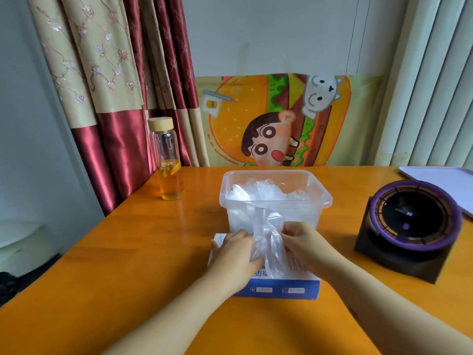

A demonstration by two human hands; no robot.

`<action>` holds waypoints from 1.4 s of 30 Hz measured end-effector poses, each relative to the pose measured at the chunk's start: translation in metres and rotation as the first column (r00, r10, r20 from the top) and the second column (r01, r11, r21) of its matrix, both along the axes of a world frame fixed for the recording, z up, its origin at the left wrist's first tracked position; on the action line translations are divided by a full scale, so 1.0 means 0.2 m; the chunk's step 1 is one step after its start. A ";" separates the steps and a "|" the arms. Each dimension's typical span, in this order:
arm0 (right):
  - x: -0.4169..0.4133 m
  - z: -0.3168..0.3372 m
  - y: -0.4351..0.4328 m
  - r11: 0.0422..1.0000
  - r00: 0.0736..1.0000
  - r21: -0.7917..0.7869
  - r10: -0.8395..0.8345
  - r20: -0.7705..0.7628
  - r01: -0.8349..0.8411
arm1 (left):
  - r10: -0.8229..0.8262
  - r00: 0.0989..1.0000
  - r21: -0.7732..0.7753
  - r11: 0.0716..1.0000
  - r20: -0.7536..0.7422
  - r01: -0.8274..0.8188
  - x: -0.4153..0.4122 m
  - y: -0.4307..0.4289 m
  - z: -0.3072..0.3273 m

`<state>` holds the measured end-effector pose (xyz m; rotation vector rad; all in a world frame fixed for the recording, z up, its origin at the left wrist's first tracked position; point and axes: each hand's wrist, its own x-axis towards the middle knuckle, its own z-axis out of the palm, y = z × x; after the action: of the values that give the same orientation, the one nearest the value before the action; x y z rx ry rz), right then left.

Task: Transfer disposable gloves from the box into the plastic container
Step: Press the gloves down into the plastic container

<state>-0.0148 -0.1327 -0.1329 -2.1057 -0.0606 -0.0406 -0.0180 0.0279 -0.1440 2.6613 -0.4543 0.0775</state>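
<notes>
Left hand (233,254) lies low in the centre of the frame, fingers fairly straight and spread over the top of the blue and white glove box (281,288), pressing on it with the fingertips at the foot of a bunch of clear gloves (268,239). Beside it the right hand (302,242) has its fingers curled and pinches that bunch near its crumpled top; the bunch rises from the box opening between the two hands. The box sits on the orange table (128,252), its far end just in front of the plastic container (325,198), which stands at the centre of the frame and is clear and open-topped. A heap of gloves (263,190) already lies inside it. At the right of the frame, well apart from the container, stands a black device with a round purple-rimmed face (412,226), and beyond it a white tray (445,180) at the edge. To the left of centre a glass bottle (167,160) with a wooden cap holds amber liquid. Against the far wall leans a cartoon burger picture (271,124), with a red and beige curtain (102,85) in the upper left.
</notes>
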 end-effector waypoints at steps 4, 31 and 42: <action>0.01 -0.01 -0.01 0.991 0.996 0.131 -0.027 -0.086 0.038 | 0.061 0.992 -0.105 0.993 0.106 -0.050 -0.01 0.00 -0.04; 0.00 0.22 -0.06 0.607 0.992 0.793 0.055 -0.114 0.057 | -0.137 0.986 -0.108 0.983 0.095 0.147 -0.05 0.07 -0.01; 0.00 0.43 -0.05 0.736 0.936 0.636 0.347 -0.064 -0.230 | -0.211 0.964 -0.705 0.708 -0.163 0.036 0.03 0.20 0.59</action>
<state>-0.0144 -0.1427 -0.0465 -1.4015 -0.2372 0.2856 -0.0128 0.0677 -0.0257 1.8484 -0.4189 -0.0918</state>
